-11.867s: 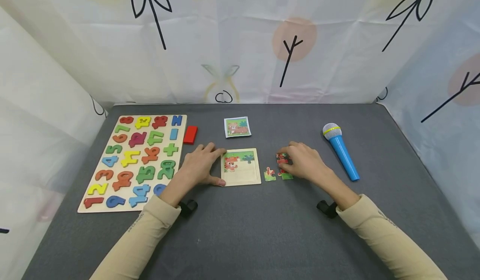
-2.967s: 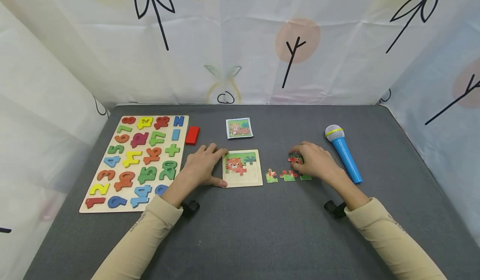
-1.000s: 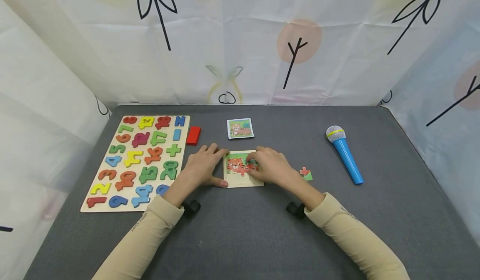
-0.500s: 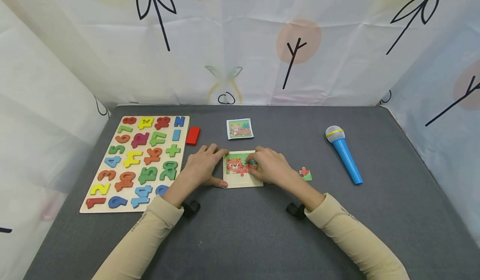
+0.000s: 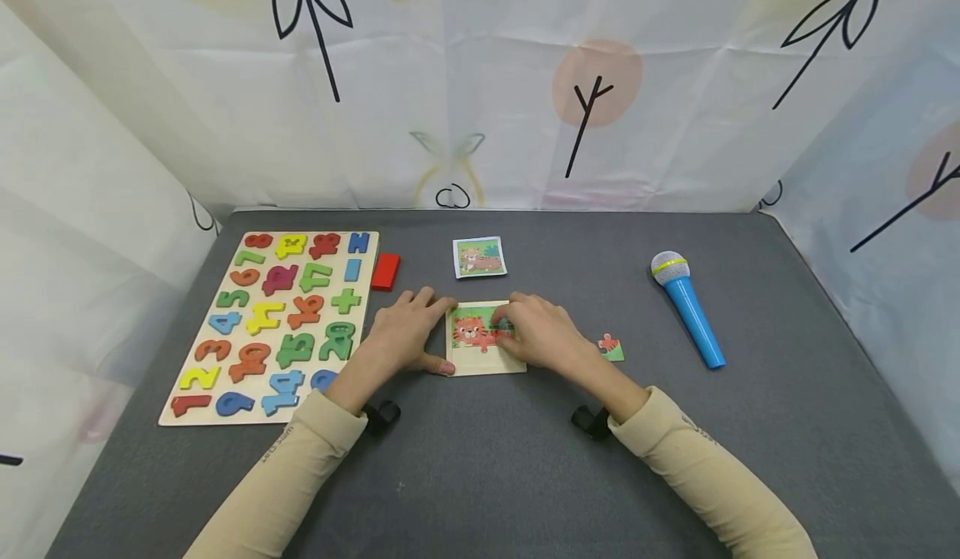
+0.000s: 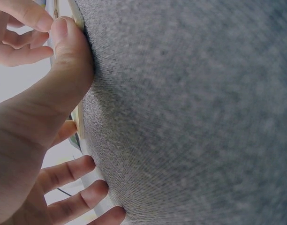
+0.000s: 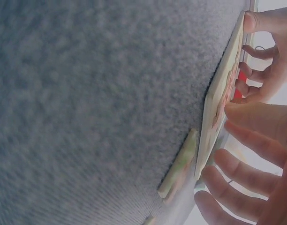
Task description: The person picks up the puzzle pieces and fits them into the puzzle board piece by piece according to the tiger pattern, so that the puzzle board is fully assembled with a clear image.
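Two hands are flanking the board point(image 5: 486, 363), which is lying flat between them. The left hand point(image 5: 401, 330) is holding its left edge between widely spread thumb and forefinger; the right hand point(image 5: 545, 331) is arching over its right side, thumb and forefinger narrowly pinching a piece point(image 5: 503, 327), mostly hidden. The nearly square board is pointing its tiger picture's point(image 5: 472, 331) top toward the backdrop point(image 5: 487, 151), neither axis clearly running longer.

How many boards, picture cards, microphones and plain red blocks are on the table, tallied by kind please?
Boards: 2 (number board, puzzle board)
Picture cards showing: 1 (card)
Microphones: 1 (blue microphone)
Plain red blocks: 1 (block)
Total: 5
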Demonstrator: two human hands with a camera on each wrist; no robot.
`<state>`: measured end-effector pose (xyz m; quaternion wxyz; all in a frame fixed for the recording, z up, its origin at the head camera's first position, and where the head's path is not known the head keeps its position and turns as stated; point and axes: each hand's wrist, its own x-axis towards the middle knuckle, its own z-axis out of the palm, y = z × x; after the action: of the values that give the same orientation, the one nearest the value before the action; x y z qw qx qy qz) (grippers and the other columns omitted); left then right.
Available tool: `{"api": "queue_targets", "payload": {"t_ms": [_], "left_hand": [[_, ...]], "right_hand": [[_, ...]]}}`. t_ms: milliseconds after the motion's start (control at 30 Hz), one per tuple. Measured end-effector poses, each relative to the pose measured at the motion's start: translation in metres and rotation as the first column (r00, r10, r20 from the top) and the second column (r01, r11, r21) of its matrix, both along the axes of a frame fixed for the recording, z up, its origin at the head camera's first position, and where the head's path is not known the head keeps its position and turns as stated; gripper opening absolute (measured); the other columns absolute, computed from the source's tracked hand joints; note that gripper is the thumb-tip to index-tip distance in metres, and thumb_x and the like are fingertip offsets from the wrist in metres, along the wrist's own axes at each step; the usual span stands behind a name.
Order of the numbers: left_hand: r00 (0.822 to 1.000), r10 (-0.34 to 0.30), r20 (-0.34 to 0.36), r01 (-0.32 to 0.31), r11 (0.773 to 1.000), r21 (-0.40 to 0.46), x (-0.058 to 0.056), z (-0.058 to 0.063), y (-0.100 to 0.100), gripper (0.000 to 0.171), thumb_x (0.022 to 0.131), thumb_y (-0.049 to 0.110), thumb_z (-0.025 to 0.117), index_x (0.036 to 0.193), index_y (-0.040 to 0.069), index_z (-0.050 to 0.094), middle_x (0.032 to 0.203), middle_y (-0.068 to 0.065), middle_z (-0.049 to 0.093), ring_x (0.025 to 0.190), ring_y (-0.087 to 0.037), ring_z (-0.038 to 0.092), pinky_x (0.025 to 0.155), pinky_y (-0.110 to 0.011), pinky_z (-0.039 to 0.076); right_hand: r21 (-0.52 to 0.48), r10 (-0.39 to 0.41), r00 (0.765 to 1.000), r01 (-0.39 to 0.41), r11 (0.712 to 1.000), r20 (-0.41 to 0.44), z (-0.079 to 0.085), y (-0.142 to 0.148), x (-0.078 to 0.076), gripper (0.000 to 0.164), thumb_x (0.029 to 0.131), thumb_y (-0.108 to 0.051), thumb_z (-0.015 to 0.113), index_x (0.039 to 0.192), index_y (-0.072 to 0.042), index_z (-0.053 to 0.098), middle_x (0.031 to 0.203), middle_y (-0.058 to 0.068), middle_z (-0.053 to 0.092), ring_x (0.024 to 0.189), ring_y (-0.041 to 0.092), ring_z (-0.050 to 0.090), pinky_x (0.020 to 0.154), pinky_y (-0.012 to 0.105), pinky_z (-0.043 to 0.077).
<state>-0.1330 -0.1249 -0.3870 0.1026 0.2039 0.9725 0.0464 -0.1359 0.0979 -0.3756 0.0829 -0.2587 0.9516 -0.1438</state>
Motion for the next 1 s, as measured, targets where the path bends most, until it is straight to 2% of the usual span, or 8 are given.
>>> {"api": "queue_targets", "payload": {"t_ms": [300,600,1000], "left_hand": [[1.000,0.004,0.015,-0.004,1.000,-0.013,-0.001,0.000,0.000,0.100,0.069,0.063,0.087,0.150,0.020,0.049,0.135,-0.013,0.054,0.112,-0.031,0.053,0.079,-0.050,0.056],[1.000,0.000,0.015,0.000,1.000,-0.008,-0.002,0.001,0.000,0.099,0.069,0.062,0.087,0.150,0.019,0.049,0.135,-0.013,0.054,0.114,-0.032,0.054,0.079,-0.050,0.056],[0.999,-0.013,0.047,0.013,1.000,-0.008,-0.002,0.004,-0.002,0.099,0.072,0.064,0.085,0.152,0.020,0.048,0.137,-0.013,0.053,0.113,-0.031,0.052,0.082,-0.051,0.056]], "right_hand": [[-0.006,0.014,1.000,-0.014,1.000,0.008,-0.002,-0.001,0.000,0.017,0.092,-0.014,0.073,0.109,-0.013,0.078,0.101,0.007,0.069,0.075,0.016,0.056,0.057,0.034,0.048],[-0.002,0.008,1.000,-0.008,1.000,0.022,0.000,0.002,0.000,0.021,0.092,-0.018,0.074,0.113,-0.015,0.078,0.102,0.007,0.069,0.074,0.016,0.054,0.057,0.031,0.045],[-0.006,-0.032,0.999,0.033,0.999,0.021,0.009,0.030,0.001,0.028,0.091,-0.024,0.077,0.118,-0.014,0.075,0.103,0.008,0.067,0.073,0.016,0.053,0.052,0.027,0.038]]}}
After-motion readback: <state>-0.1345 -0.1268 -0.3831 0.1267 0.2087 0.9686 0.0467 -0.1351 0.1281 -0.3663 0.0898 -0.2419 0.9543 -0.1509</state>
